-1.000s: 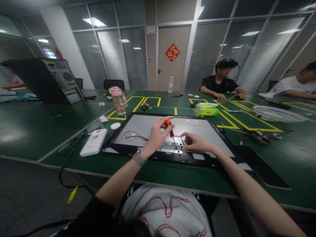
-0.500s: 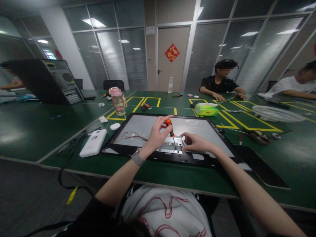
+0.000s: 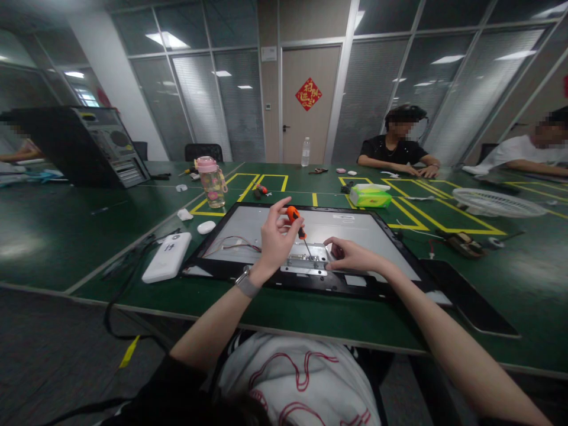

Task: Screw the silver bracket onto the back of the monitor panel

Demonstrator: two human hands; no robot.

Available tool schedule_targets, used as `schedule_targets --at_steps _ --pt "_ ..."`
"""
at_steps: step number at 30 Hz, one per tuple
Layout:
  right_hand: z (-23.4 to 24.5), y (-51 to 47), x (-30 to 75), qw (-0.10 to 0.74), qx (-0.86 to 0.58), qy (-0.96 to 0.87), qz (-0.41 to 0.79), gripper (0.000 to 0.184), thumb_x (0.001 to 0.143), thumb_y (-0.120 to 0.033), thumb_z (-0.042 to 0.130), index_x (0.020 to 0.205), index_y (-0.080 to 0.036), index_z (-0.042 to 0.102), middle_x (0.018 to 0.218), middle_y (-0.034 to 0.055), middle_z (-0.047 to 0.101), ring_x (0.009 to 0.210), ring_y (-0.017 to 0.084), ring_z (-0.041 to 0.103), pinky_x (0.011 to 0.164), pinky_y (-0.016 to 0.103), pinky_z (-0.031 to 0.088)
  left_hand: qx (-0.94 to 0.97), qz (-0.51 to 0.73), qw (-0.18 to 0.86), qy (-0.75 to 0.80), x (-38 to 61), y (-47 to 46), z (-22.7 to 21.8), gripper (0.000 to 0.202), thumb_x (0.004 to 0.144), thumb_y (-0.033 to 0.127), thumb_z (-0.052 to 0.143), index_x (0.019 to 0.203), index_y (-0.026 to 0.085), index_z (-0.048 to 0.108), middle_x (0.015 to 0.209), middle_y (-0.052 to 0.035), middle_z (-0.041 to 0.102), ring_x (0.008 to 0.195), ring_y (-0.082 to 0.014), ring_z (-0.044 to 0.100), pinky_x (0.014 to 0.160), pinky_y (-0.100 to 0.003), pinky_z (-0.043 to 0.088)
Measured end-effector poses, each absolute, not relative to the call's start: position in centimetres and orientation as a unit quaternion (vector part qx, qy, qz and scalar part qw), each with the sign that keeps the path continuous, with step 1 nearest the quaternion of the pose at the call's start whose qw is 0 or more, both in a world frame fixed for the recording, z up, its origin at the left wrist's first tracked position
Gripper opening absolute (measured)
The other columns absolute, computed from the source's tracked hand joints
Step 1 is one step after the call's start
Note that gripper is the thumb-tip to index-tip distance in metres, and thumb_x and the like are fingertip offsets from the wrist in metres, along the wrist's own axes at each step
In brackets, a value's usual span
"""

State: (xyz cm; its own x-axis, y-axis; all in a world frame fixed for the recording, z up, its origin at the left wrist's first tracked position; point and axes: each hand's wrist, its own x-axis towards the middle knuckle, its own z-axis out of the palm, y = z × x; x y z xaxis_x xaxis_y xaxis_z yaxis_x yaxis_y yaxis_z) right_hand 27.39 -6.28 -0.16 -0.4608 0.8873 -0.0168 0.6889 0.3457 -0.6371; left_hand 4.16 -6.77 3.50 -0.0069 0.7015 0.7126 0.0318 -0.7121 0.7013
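My left hand (image 3: 276, 239) holds an orange-and-black screwdriver (image 3: 293, 214) by its handle, between thumb and fingers. Its shaft slants down to the right, and the tip meets a silver metal bracket (image 3: 306, 271). That bracket lies near the front edge of a flat display panel (image 3: 248, 225) with a black frame and grey back. At the bracket's right end, my right hand (image 3: 352, 255) grips it with thumb and forefinger; the other fingers are curled and partly hidden. Thin wires (image 3: 235, 241) run over the panel, left of my left hand.
A white power bank (image 3: 167, 258) and a black cable lie left of the panel; a black slab (image 3: 473, 299) lies right. Beyond stand a pink-lidded bottle (image 3: 212, 183), a green tissue pack (image 3: 370, 196) and a computer case (image 3: 80, 145). Other people sit across the table.
My left hand has shifted a little left, tilting the screwdriver's handle that way and raising its index finger. The tip stays at the bracket. My right hand has barely moved.
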Motion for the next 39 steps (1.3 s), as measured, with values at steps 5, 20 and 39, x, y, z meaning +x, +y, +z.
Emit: schedule_targets --at_steps 5,20,39 --pt "-0.2 -6.3 27.5 0.169 -0.490 -0.805 0.288 0.057 0.069 -0.047 0.071 0.114 -0.018 0.050 0.072 -0.0037 0.049 0.066 0.015 0.049 0.059 0.026 0.037 0.673 0.657 0.124 0.317 3.4 -6.6 3.9 0.032 0.084 0.030 0.063 0.114 0.021 0.058 0.092 -0.0029 0.061 0.066 -0.0074 0.061 0.052 -0.014 0.051" --pt "-0.1 -6.3 27.4 0.169 -0.490 -0.807 0.284 0.058 0.068 -0.049 0.071 0.113 -0.017 0.050 0.072 -0.0036 0.050 0.066 0.015 0.049 0.059 0.027 0.037 0.697 0.627 0.051 0.343 3.3 -6.4 3.6 0.029 0.083 0.027 0.064 0.111 0.020 0.063 0.091 -0.0029 0.062 0.065 -0.0064 0.057 0.048 -0.011 0.046" --pt "0.1 -6.7 27.6 0.180 -0.482 -0.808 0.288 0.062 0.071 -0.048 0.070 0.122 -0.019 0.048 0.079 -0.0004 0.053 0.071 0.017 0.052 0.063 0.029 0.042 0.648 0.683 0.048 0.334 2.7 -6.4 4.3 0.029 0.084 0.027 0.063 0.111 0.020 0.061 0.092 -0.0026 0.060 0.068 -0.0070 0.057 0.052 -0.013 0.049"
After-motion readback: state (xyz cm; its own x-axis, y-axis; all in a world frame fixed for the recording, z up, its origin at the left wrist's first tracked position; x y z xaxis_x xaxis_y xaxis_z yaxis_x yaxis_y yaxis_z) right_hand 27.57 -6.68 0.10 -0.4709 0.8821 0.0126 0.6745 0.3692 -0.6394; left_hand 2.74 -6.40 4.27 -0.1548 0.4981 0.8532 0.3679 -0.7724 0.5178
